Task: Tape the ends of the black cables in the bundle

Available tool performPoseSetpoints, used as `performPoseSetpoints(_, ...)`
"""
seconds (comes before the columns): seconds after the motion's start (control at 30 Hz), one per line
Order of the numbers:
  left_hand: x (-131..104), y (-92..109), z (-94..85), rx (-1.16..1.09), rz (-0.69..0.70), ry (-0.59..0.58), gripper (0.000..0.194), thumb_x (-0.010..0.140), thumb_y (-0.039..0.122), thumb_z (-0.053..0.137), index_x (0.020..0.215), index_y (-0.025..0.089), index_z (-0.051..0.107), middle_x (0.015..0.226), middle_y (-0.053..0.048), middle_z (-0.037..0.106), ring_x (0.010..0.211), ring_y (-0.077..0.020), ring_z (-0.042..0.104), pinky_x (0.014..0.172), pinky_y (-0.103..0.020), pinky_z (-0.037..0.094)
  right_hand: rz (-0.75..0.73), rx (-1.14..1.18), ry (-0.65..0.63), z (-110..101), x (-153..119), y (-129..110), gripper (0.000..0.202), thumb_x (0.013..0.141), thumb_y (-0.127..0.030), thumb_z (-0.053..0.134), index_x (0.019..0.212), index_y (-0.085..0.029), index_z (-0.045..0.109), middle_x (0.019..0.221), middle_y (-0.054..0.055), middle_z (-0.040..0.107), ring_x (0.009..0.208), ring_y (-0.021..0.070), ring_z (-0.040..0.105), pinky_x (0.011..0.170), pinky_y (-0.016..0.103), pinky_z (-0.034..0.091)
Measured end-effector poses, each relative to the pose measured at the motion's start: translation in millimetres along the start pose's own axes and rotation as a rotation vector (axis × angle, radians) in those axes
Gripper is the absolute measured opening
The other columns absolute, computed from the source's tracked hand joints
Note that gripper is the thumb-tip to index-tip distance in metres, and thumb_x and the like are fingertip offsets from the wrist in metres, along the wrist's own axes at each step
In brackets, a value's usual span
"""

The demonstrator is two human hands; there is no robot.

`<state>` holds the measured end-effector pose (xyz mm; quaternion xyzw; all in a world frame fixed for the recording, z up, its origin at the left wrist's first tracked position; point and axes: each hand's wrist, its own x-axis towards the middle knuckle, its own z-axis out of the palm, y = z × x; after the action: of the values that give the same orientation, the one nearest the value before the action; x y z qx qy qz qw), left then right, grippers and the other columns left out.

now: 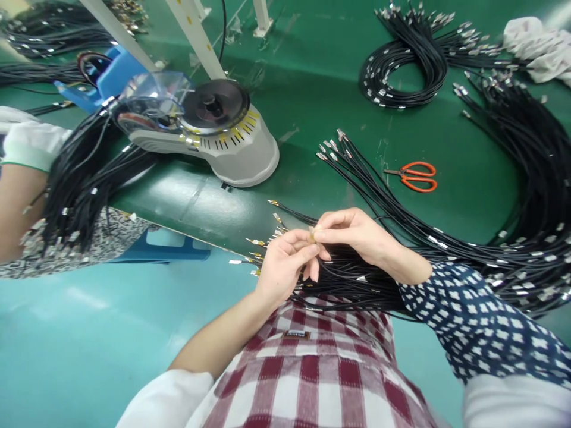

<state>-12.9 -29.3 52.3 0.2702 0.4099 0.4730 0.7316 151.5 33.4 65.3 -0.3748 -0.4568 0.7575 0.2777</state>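
My left hand point(285, 258) is closed in a pinch, fingertips meeting those of my right hand point(345, 232) above my lap. Between them shows a small yellowish piece point(311, 234), which looks like tape around a cable end; the fingers cover most of it. My right thumb and forefinger press on it. Beneath both hands lies a bundle of thin black cables point(357, 279) with white labels, across my lap and the table edge. Several cable ends with yellow bands and metal tips point(256, 242) stick out left of my left hand.
Orange-handled scissors point(419, 176) lie beyond the cables. A round tape dispenser point(241, 148) with yellow strips stands at left. Coiled cables point(401, 77) and a white cloth point(537, 50) are at the back right. A co-worker's gloved hand point(33, 139) is beside cables at far left.
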Motion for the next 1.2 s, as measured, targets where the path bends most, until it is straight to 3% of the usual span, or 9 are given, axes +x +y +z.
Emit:
performPoseSetpoints(0.17, -1.1, -3.1, -1.4, 0.009, 0.015, -0.038, 0.014, 0.082, 0.024, 0.072, 0.082, 0.014, 0.064, 0.073, -0.005, 0.074, 0.040, -0.0078, 0.058, 0.040, -0.017, 0.037, 0.038, -0.130, -0.047, -2.6, 6.4, -8.9, 0.016, 0.068, -0.032, 0.082, 0.072, -0.018, 0.075, 0.072, 0.000, 0.069, 0.068, 0.0130, 0.061, 0.070, 0.028, 0.048)
performPoseSetpoints(0.33, 1.2, -6.1, -5.5, -0.044, -0.034, -0.060, 0.016, 0.081, 0.026, 0.074, 0.082, 0.013, 0.065, 0.073, -0.004, 0.073, 0.040, -0.0074, 0.058, 0.040, -0.018, 0.037, -0.142, -0.397, -0.067, -1.6, 5.3, -14.0, 0.011, 0.077, -0.028, 0.073, 0.073, -0.018, 0.074, 0.079, 0.001, 0.067, 0.071, 0.0136, 0.060, 0.071, 0.028, 0.047)
performPoseSetpoints(0.47, 5.7, -5.7, -9.0, -0.084, -0.091, -0.078, 0.021, 0.079, 0.029, 0.076, 0.078, 0.012, 0.064, 0.073, -0.004, 0.072, 0.040, -0.0070, 0.057, 0.039, -0.018, 0.037, -0.367, -0.695, 0.122, -5.5, 2.0, -9.7, 0.014, 0.086, -0.024, 0.063, 0.079, -0.018, 0.073, 0.086, 0.004, 0.067, 0.080, 0.0157, 0.062, 0.078, 0.031, 0.047)
performPoseSetpoints(0.53, 7.3, -4.7, -9.3, -0.090, -0.109, -0.081, 0.023, 0.078, 0.030, 0.077, 0.077, 0.012, 0.063, 0.073, -0.005, 0.071, 0.042, -0.0072, 0.058, 0.039, -0.017, 0.038, -0.403, -0.770, 0.231, -11.4, 0.0, -8.6, 0.014, 0.087, -0.025, 0.063, 0.081, -0.018, 0.073, 0.087, 0.004, 0.068, 0.081, 0.0163, 0.062, 0.077, 0.031, 0.046)
performPoseSetpoints(0.7, 6.9, -2.8, -8.4, -0.111, -0.087, -0.067, 0.026, 0.078, 0.030, 0.077, 0.082, 0.013, 0.057, 0.072, -0.004, 0.071, 0.046, -0.0092, 0.062, 0.042, -0.016, 0.043, -0.382, -0.830, 0.358, -33.1, -5.9, -11.2, 0.012, 0.086, -0.028, 0.064, 0.087, -0.020, 0.073, 0.092, 0.004, 0.072, 0.083, 0.0179, 0.062, 0.070, 0.031, 0.043)
performPoseSetpoints(0.9, 0.5, 4.6, -8.6, -0.086, 0.012, -0.024, 0.035, 0.085, 0.038, 0.071, 0.109, 0.018, 0.053, 0.075, -0.005, 0.074, 0.059, -0.0161, 0.072, 0.054, -0.021, 0.054, -0.321, -1.010, 0.519, -60.5, -11.6, -11.9, 0.016, 0.086, -0.030, 0.063, 0.094, -0.020, 0.074, 0.097, 0.006, 0.070, 0.083, 0.0194, 0.064, 0.070, 0.032, 0.045)
performPoseSetpoints(1.07, -3.5, 12.0, -10.4, 0.055, 0.101, 0.110, 0.026, 0.079, 0.035, 0.076, 0.085, 0.012, 0.067, 0.077, -0.008, 0.075, 0.048, -0.0140, 0.067, 0.044, -0.021, 0.052, -0.236, -1.461, 0.628, -73.8, -6.7, -9.8, 0.019, 0.089, -0.030, 0.061, 0.097, -0.020, 0.075, 0.099, 0.008, 0.069, 0.087, 0.0222, 0.063, 0.072, 0.036, 0.044)
performPoseSetpoints(1.2, -2.3, 7.7, -15.9, 0.206, 0.226, 0.258, 0.020, 0.079, 0.031, 0.075, 0.083, 0.012, 0.073, 0.080, -0.011, 0.076, 0.052, -0.0160, 0.068, 0.042, -0.022, 0.050, -0.254, -1.783, 0.652, -78.7, 8.1, -4.0, 0.023, 0.090, -0.034, 0.061, 0.091, -0.016, 0.076, 0.100, 0.014, 0.067, 0.096, 0.0290, 0.057, 0.075, 0.041, 0.040)
